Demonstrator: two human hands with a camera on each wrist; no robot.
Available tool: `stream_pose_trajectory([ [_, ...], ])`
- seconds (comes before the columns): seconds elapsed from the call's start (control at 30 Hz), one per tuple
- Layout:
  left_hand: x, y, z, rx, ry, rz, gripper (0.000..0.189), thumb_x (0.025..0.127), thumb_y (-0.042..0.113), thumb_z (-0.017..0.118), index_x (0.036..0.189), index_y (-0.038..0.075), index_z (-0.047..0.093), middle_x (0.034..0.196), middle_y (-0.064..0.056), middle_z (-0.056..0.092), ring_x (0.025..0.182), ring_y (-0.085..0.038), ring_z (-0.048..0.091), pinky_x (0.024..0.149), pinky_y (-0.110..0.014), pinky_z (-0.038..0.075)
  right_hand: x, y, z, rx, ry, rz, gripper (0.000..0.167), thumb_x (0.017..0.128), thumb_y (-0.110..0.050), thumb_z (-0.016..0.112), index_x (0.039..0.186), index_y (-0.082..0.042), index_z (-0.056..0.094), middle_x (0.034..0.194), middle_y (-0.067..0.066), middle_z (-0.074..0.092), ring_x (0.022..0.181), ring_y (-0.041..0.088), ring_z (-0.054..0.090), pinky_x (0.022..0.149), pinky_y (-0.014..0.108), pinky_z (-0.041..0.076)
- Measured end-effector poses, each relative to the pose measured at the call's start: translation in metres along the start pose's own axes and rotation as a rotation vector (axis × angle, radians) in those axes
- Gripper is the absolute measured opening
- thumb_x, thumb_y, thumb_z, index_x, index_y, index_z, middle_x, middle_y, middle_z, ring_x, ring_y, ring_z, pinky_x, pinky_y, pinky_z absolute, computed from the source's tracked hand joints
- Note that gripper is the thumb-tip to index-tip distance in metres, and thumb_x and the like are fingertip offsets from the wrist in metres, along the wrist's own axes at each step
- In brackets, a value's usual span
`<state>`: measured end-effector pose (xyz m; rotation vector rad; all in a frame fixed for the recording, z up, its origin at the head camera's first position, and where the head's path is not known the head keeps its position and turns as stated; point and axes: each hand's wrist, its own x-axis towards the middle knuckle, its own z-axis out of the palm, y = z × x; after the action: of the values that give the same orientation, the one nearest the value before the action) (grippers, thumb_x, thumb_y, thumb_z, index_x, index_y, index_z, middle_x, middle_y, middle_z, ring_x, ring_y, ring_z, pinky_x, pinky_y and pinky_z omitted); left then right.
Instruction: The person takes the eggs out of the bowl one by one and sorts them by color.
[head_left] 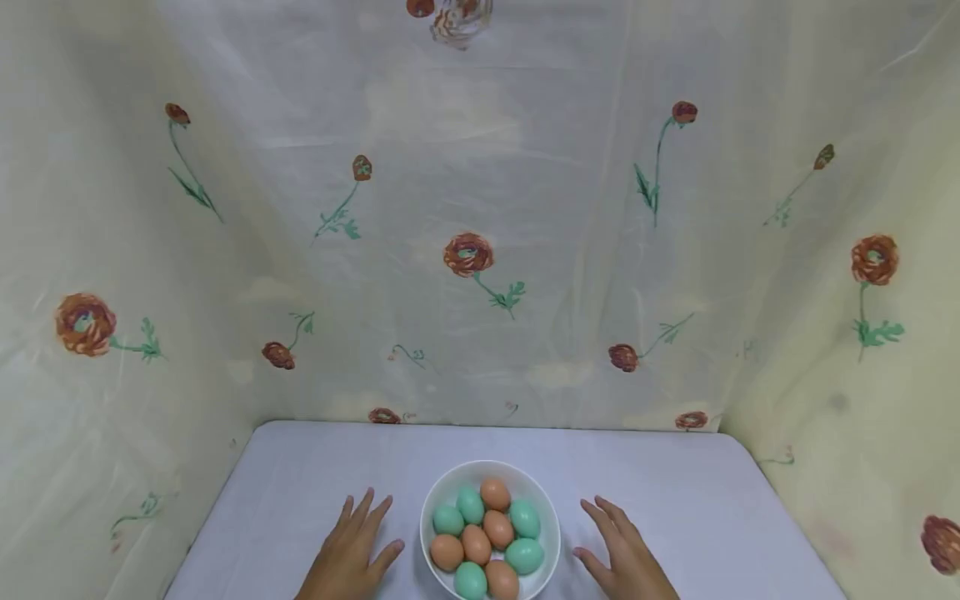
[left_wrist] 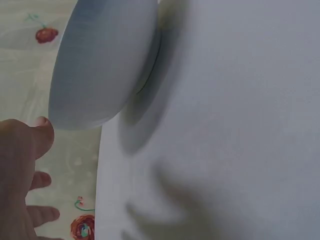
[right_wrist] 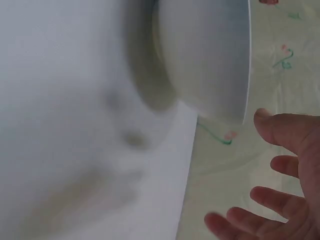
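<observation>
- A round, smooth white bowl (head_left: 527, 485) stands upright on the tabletop, between the two hands; its near rim meets the bottom edge of the head view.
- Inside it, five mint-green, smooth eggs (head_left: 524, 556) show: two at the left far side, two along the right, one at the near side.
- Among them lie five orange-brown, smooth eggs (head_left: 476, 544): one at the far side, three in a slanting row across the middle, one at the near side beside a green one.
- The bare left hand (head_left: 347, 553) is just beside the bowl, apart from it; its grip is wide, fingers spread.
- The bare right hand (head_left: 624, 553) is at the other side, also apart; its grip is wide too, thumb towards the bowl.
- The white tabletop (head_left: 660, 483) has rounded far corners.
- A cream sheet (head_left: 555, 183) with red-orange flowers on green stems surrounds its far side and both ends.
</observation>
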<state>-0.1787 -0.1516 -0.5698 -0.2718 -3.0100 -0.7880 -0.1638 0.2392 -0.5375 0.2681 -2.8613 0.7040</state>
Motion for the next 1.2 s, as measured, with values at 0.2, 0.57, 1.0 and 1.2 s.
stream_pose_trajectory([
  [0.2,0.006,0.002,0.008,-0.142,-0.094,0.030,0.066,0.097,0.056,0.055,0.152,0.021,0.042,0.161,-0.014,0.035,0.146,-0.048,0.029,0.106,-0.073,0.037,0.014,-0.025,-0.004,0.015,0.032,-0.105,0.060,0.082,-0.020,0.083,0.136,-0.009,0.058,0.134,0.013,0.059,0.124,0.033,0.058,0.097,0.048,0.056],
  [0.57,0.024,0.010,0.016,-0.858,-0.260,0.035,0.071,0.100,0.033,0.061,0.157,0.008,0.027,0.160,-0.028,0.027,0.136,-0.052,0.043,0.090,-0.044,0.061,0.032,-0.055,0.000,0.174,-0.087,-0.221,0.051,0.085,-0.012,0.079,0.131,-0.005,0.060,0.130,0.012,0.058,0.117,0.029,0.062,0.077,0.025,0.061],
  [1.0,0.020,0.016,0.033,-1.181,-0.322,-0.011,0.067,0.103,0.021,0.056,0.158,0.006,0.021,0.162,-0.030,0.015,0.136,-0.045,0.045,0.088,-0.047,0.061,0.050,-0.078,0.027,0.213,-0.151,-0.367,0.046,0.088,-0.009,0.075,0.130,-0.004,0.059,0.123,0.014,0.060,0.109,0.026,0.064,0.087,0.036,0.060],
  [1.2,0.020,0.016,0.032,-1.253,-0.324,-0.092,0.071,0.099,0.022,0.063,0.158,0.010,0.025,0.164,-0.027,0.014,0.135,-0.040,0.049,0.088,-0.048,0.061,0.060,-0.087,0.032,0.221,-0.213,-0.354,0.048,0.087,-0.006,0.074,0.132,0.000,0.059,0.127,0.015,0.059,0.115,0.028,0.062,0.096,0.042,0.057],
])
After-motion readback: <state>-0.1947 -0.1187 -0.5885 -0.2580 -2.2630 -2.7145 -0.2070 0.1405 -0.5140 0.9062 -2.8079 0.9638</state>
